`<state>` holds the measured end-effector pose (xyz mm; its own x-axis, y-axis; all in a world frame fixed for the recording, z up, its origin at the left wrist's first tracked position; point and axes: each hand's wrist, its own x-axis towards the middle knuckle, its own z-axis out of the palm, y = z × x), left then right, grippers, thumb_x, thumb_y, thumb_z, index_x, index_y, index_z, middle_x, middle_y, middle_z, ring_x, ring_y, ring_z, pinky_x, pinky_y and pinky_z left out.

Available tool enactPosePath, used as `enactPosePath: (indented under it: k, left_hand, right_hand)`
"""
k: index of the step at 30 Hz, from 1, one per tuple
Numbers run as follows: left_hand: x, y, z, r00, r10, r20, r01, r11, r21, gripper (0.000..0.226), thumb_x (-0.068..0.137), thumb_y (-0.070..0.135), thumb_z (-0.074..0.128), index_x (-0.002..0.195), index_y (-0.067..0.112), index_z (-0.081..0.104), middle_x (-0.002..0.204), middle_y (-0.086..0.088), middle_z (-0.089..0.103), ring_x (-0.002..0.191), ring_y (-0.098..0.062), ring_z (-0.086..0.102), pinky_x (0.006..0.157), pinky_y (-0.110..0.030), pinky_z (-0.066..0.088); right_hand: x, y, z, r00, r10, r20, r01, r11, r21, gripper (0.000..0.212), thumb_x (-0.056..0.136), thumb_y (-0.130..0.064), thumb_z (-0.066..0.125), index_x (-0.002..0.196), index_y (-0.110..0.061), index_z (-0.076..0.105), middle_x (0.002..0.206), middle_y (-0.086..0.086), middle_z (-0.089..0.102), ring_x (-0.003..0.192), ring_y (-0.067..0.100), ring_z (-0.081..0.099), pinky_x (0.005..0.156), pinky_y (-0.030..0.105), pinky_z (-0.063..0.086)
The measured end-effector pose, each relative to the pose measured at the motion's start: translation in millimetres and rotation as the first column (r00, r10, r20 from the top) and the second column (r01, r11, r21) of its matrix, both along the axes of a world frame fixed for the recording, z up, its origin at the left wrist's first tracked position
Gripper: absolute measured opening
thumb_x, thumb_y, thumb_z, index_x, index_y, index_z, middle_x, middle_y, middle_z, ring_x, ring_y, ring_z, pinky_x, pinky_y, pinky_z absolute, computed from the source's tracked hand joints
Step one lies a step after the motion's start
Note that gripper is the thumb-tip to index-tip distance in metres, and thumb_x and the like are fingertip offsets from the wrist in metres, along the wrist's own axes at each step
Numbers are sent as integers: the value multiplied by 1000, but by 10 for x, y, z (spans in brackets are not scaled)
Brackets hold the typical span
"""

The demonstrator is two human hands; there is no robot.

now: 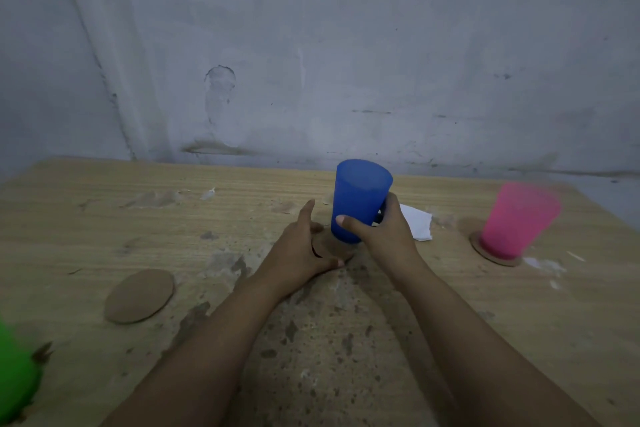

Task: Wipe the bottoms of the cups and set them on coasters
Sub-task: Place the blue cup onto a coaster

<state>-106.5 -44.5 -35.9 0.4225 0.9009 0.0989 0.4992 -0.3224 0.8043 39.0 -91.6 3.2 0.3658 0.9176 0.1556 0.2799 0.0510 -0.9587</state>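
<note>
From my head camera, I see my right hand wrapped around the blue cup. My thumb is on the front of it and my other fingers curl round the side with the handle. The blue cup leans a little and its bottom is right at a brown coaster. I cannot tell if it sits flat on it yet.

My left hand is just left of the blue cup. It holds the edge of that coaster between thumb and fingers to keep it in place.

To the right of the blue cup, well apart, the pink cup stands on its own coaster. I think that one is done. It looks blurry, so I cannot see small things on it.

Just behind the blue cup, on its right side, lies a white wipe on the wooden table. I am not holding it, so I think the blue cup's bottom is already wiped.

Left of the blue cup and nearer to me, a second brown coaster has nothing on it. Far left and close to me is the green cup, only partly in view. I think it has yet to be wiped and set on that bare coaster.
</note>
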Motion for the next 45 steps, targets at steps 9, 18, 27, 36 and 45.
enactPosePath:
  k: [9, 18, 27, 36, 45]
  left_hand:
    - [55, -22, 47, 999, -12, 47, 12, 1000, -7, 129, 68, 30, 84, 149, 20, -17, 129, 4, 58, 109, -8, 54, 84, -22, 39]
    - [-60, -5, -32, 997, -1, -73, 0, 1000, -6, 130, 65, 49, 81, 149, 24, -15, 145, 5, 44, 129, -17, 45, 94, -27, 37]
    - [-95, -51, 26, 996, 3, -90, -5, 1000, -22, 130, 65, 47, 81, 149, 26, -16, 149, 2, 39, 133, -17, 42, 97, -28, 36]
    - [-415, -394, 148, 995, 42, -95, -44, 999, -19, 111, 76, 30, 78, 152, 26, -3, 150, 2, 37, 135, -15, 39, 95, -23, 35]
    - [-201, -1103, 191, 995, -57, -78, 60, 998, 25, 67, 87, 22, 64, 146, 24, 32, 149, 4, 37, 133, -9, 40, 103, -21, 34]
  right_hand:
    - [-23, 23, -66, 995, 93, 26, -92, 995, -48, 69, 71, -29, 78, 127, -26, 38, 123, -11, 47, 112, 14, 48, 86, 32, 47]
    - [-7, 54, -173, 989, 114, 96, -106, 990, -88, 70, 70, -32, 79, 126, -27, 38, 126, -11, 49, 115, 17, 51, 89, 35, 50]
    - [15, 24, -145, 988, 121, 100, -108, 986, -130, 87, 69, -31, 81, 138, -21, 30, 137, -1, 46, 115, 17, 50, 92, 31, 46]
    - [154, -337, -22, 981, 95, 170, -59, 978, -202, 75, 78, -19, 73, 140, -15, 31, 137, 5, 46, 123, 19, 45, 89, 31, 40]
    - [495, -674, -92, 905, -71, 420, 140, 980, -138, 35, 85, -8, 59, 120, -9, 58, 124, 10, 60, 115, 22, 54, 94, 30, 39]
